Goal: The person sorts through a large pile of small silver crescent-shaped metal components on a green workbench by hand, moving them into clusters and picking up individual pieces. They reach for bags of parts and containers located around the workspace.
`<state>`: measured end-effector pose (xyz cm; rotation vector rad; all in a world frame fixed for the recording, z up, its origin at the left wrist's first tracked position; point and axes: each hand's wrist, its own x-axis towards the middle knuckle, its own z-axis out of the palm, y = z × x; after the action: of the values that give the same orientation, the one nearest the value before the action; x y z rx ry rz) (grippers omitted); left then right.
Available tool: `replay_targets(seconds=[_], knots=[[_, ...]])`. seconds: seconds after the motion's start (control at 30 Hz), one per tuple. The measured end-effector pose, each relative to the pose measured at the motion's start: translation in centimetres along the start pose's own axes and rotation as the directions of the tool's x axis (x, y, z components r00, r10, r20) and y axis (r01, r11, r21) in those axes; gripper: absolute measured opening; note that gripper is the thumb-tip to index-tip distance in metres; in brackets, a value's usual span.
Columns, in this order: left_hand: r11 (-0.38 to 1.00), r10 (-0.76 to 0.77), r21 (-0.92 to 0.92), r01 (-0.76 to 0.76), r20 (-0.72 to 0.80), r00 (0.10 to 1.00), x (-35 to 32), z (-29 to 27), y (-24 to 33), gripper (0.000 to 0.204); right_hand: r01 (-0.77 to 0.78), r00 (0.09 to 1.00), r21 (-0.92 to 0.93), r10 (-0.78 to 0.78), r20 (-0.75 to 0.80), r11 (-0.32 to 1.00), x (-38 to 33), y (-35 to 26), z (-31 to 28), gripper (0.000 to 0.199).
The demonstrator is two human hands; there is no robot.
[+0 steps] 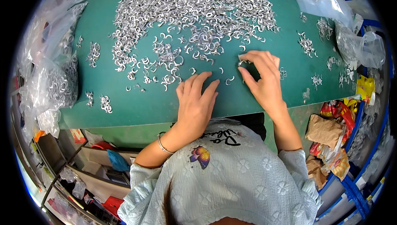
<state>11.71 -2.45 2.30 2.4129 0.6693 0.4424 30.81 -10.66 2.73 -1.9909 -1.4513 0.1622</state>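
Note:
A broad pile of small silver C-shaped metal pieces (194, 8) covers the far middle of the green table (153, 111). My left hand (194, 103) rests palm down at the near side of the pile, fingers spread and nothing held. To its right, my right hand (264, 78) pinches a small silver metal piece (240, 63) between thumb and index finger; its exact shape is partly hidden. Between my hands lie a few loose curved pieces (230, 80). More pieces (283, 73) show just right of my right hand.
Clear plastic bags of metal pieces (62, 78) stand along the left edge, with another bag (351, 45) at the right. Small clusters (307, 45) lie on both sides of the table. Below right are a brown paper bag (324, 130) and blue rack bars (355, 125).

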Motion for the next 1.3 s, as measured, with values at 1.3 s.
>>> replay_targets(seconds=[1.3], knots=[[0.719,-0.479,0.059,0.692,-0.679,0.556,-8.4,-15.0,-19.0,0.013,-0.018,0.997,0.087,0.012,0.072,0.996,-1.4,-1.9,-0.3,0.025]])
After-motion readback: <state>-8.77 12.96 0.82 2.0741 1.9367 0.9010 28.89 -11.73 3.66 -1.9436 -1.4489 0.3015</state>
